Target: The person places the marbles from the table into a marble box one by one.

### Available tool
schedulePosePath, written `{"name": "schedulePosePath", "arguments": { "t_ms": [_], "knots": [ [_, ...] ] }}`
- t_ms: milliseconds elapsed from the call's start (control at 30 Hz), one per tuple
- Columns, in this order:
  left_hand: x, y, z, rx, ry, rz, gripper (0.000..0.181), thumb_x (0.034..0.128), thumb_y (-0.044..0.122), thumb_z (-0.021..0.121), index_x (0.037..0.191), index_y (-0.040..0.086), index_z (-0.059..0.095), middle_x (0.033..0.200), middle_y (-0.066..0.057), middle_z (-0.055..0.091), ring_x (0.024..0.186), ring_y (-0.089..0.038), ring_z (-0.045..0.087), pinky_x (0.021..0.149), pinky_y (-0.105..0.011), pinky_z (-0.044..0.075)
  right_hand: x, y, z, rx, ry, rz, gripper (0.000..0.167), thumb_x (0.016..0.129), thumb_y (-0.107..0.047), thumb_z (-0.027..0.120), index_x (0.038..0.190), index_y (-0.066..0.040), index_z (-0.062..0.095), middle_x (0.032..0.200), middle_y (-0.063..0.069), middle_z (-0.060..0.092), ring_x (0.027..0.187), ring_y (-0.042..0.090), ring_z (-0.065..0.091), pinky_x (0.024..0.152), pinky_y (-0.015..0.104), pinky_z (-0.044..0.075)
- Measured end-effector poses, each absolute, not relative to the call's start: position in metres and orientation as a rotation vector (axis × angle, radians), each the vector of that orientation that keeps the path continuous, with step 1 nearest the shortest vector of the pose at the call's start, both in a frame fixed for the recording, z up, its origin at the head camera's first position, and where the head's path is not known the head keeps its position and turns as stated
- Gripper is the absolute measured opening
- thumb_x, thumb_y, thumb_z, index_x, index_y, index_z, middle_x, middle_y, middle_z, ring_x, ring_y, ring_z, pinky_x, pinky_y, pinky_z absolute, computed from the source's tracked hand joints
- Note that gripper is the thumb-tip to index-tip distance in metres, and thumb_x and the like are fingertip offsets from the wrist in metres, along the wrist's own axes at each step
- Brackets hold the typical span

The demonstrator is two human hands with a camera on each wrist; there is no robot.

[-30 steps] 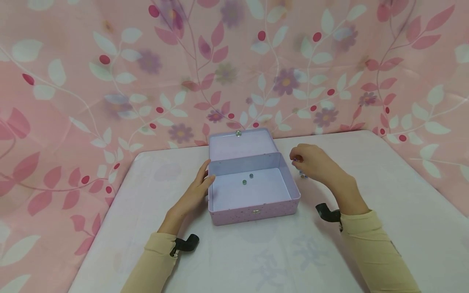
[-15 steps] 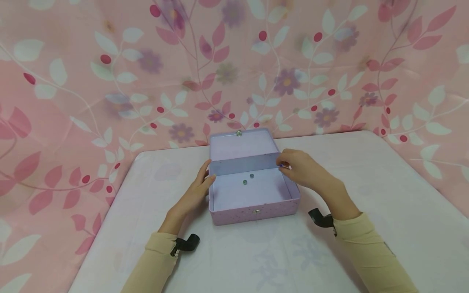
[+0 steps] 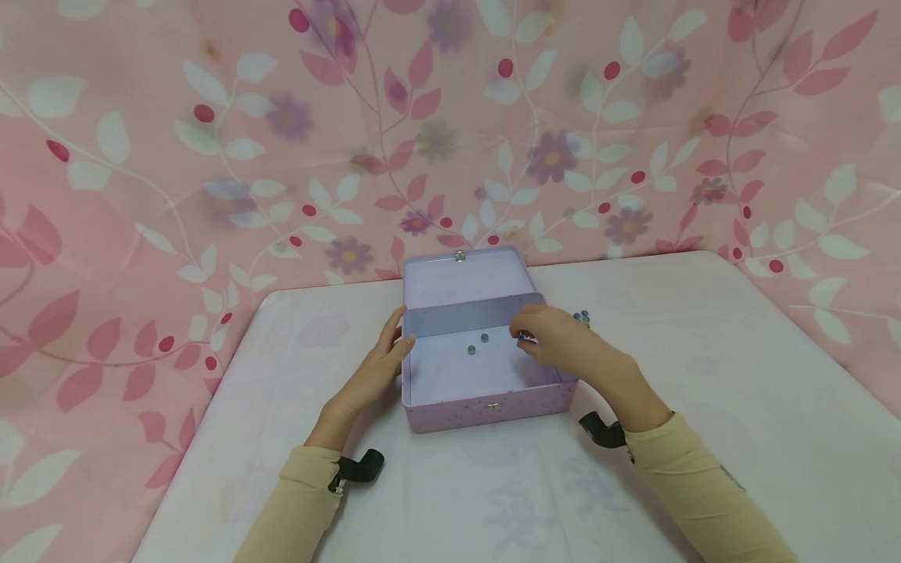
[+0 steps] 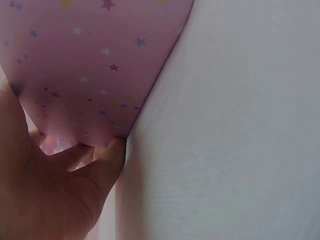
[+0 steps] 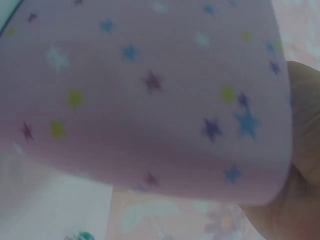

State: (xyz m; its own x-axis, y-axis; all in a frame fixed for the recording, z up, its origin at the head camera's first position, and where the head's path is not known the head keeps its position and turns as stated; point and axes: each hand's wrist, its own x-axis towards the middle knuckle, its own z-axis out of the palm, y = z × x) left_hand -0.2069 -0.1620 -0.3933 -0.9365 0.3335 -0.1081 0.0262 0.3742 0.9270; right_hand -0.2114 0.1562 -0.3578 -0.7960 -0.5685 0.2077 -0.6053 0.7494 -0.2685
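A lilac tin box (image 3: 486,414) with stars on its outside stands with its lid (image 3: 464,281) folded back. Two small greenish glass marbles (image 3: 472,350) lie on its floor. My left hand (image 3: 376,363) holds the box at its left side, thumb over the rim and fingers round the back corner, as the left wrist view (image 4: 55,185) shows from outside. Over the right part of the box is my right hand (image 3: 563,340), its fingertips pinching a small blue glass marble (image 3: 523,337). In the right wrist view the starry wall hides most of that hand.
More glass marbles (image 3: 582,317), blue and clear, lie on the white-covered table (image 3: 676,344) right of the box, partly behind my right hand. A pink floral cloth (image 3: 450,133) hangs behind the table.
My right hand has moved left from the marbles beside the box to over the inside of the box, carrying a marble. The left hand and the box stay put.
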Motion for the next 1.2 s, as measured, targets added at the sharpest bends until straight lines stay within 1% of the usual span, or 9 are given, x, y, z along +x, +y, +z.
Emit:
{"name": "schedulePosePath", "arguments": {
  "t_ms": [200,367,533,833,1000,1200],
  "knots": [
    [-0.207,-0.162,-0.393,0.312,2.356,1.581,0.065,0.1074,0.036,0.039,0.160,0.031,0.001,0.166,-0.019,0.009,0.154,-0.036,0.016,0.116,-0.060,0.031,-0.212,0.145,-0.366,0.977,-2.892,0.497,0.011,0.089,-0.006,0.072,0.099,-0.008,0.072,0.095,0.001,0.067,0.087,0.015,0.062,0.079,0.033,0.055],
    [-0.207,-0.162,-0.392,0.312,2.364,1.571,0.065,0.1070,0.039,0.039,0.160,0.033,0.002,0.167,-0.017,0.009,0.154,-0.035,0.015,0.117,-0.060,0.030,-0.217,0.140,-0.372,0.973,-2.931,0.484,0.007,0.089,-0.005,0.071,0.095,-0.009,0.072,0.092,0.001,0.067,0.085,0.015,0.061,0.079,0.034,0.054],
    [-0.207,-0.161,-0.392,0.318,2.364,1.577,0.065,0.1071,0.038,0.039,0.160,0.032,0.003,0.166,-0.018,0.010,0.154,-0.036,0.016,0.117,-0.060,0.029,-0.221,0.136,-0.377,0.982,-2.978,0.413,0.004,0.089,-0.006,0.070,0.093,-0.009,0.071,0.092,0.002,0.068,0.081,0.015,0.058,0.076,0.032,0.052],
    [-0.206,-0.161,-0.391,0.315,2.364,1.577,0.065,0.1072,0.037,0.040,0.160,0.034,0.002,0.166,-0.019,0.009,0.154,-0.036,0.016,0.117,-0.061,0.030,-0.222,0.134,-0.381,0.982,-2.979,0.390,0.006,0.090,-0.006,0.070,0.092,-0.011,0.072,0.091,0.001,0.067,0.079,0.014,0.056,0.075,0.032,0.051],
    [-0.206,-0.162,-0.392,0.312,2.367,1.578,0.065,0.1071,0.037,0.040,0.160,0.032,0.002,0.166,-0.019,0.009,0.154,-0.036,0.016,0.116,-0.061,0.030,-0.223,0.134,-0.380,0.966,-3.013,0.409,0.005,0.090,-0.008,0.070,0.094,-0.011,0.071,0.092,0.000,0.067,0.080,0.014,0.056,0.076,0.032,0.051],
    [-0.206,-0.162,-0.392,0.310,2.370,1.573,0.066,0.1069,0.038,0.040,0.160,0.033,0.002,0.166,-0.018,0.009,0.154,-0.036,0.016,0.116,-0.060,0.030,-0.224,0.138,-0.378,0.931,-3.012,0.468,0.009,0.091,-0.007,0.067,0.098,-0.009,0.072,0.093,0.000,0.070,0.083,0.014,0.060,0.079,0.034,0.054]
  ]
}}
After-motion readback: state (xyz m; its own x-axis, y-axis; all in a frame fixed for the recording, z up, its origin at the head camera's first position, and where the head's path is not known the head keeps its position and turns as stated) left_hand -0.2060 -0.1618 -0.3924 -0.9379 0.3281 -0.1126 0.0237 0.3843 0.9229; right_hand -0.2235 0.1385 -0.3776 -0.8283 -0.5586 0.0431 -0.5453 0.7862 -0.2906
